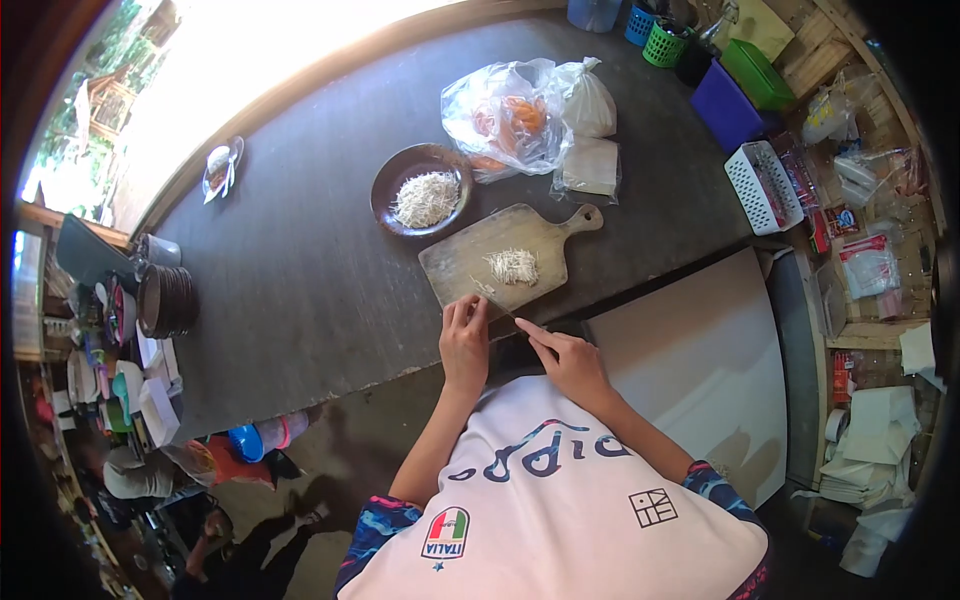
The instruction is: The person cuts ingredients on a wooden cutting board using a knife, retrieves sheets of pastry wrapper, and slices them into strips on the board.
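Note:
A wooden cutting board with its handle to the upper right lies near the table's front edge. On it rests a small pile of pale shredded food, with a few loose bits nearer me. My left hand has its fingertips pressed together at the board's front edge, beside those bits; what they pinch is too small to name. My right hand is closed on the handle of a knife, index finger along it, the blade pointing to the board's front edge. Behind the board, a brown bowl holds more pale shreds.
Clear plastic bags with orange items lie behind the board, beside a white bag. Stacked brown bowls stand at the table's left. A white basket is at the right. Another person is at the lower left.

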Available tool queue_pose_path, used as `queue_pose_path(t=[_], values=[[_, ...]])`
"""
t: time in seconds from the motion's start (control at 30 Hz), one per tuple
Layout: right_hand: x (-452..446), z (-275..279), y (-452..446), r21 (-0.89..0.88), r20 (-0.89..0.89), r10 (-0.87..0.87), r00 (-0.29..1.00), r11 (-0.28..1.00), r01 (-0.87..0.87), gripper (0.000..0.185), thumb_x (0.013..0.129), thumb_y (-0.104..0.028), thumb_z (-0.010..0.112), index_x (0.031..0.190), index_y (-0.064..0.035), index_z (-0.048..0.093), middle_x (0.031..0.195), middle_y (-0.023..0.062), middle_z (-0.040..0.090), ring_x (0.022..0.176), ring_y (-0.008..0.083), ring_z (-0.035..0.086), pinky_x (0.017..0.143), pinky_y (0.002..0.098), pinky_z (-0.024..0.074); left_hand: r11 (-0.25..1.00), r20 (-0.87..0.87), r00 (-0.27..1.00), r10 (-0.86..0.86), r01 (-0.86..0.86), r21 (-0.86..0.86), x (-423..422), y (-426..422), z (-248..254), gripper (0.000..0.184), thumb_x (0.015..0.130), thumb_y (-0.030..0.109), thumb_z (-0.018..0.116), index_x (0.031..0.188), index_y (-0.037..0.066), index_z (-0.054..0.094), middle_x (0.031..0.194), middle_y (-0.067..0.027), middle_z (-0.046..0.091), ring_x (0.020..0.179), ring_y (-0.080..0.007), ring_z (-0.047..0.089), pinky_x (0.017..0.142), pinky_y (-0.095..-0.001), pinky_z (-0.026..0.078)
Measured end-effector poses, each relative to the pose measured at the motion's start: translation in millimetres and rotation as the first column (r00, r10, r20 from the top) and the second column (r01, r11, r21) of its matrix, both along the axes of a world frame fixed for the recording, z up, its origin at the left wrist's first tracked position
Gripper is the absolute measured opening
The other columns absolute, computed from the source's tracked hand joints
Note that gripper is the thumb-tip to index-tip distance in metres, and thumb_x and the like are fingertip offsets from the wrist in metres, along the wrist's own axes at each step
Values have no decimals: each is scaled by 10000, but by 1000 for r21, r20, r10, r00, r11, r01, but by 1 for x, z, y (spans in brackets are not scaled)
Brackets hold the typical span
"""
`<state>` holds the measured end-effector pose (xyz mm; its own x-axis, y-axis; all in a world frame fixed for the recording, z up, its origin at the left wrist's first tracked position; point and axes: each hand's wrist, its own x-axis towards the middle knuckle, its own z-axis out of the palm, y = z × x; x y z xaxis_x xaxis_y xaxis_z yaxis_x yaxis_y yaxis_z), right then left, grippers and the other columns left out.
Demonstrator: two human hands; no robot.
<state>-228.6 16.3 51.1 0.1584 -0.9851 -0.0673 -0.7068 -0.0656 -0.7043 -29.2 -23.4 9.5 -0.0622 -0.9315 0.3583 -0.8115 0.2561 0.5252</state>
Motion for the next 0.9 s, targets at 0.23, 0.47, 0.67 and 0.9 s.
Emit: queue_pose_path(t=[0.23,0.47,0.67,0.9], values=[[6,-2,-10,-24,48,10,999,1000,-9,444,1114,-289,648,1547,-388,672,867,156,761,805,375,771,726,504,615,999,1,999,-32,32,-10,5,-1,1,306,930,-47,735,1228,4,780,1232,-89,701,1134,-308,687,930,-433,611],[8,-8,-7,-29,66,-12,998,999,14,449,1111,-295,654,1547,-399,670,861,155,754,798,370,769,726,501,615,1000,-6,1000,-14,14,-4,2,0,1,292,937,-41,751,1222,13,790,1235,-86,711,1112,-309,698,919,-443,613],[2,-6,-1,43,7,-1,1000,999,1,450,1110,-298,655,1548,-399,666,882,157,759,830,377,775,732,501,617,1000,-13,1000,-6,6,-2,3,1,0,312,925,-48,752,1231,4,784,1244,-91,710,1146,-318,690,938,-439,607],[13,-13,-13,-34,81,-4,997,999,7,440,1111,-299,654,1539,-401,678,858,156,756,809,383,768,731,499,615,1000,-9,1000,-14,14,-5,4,1,-3,338,908,-59,747,1239,2,776,1243,-90,710,1178,-323,686,957,-440,605]])
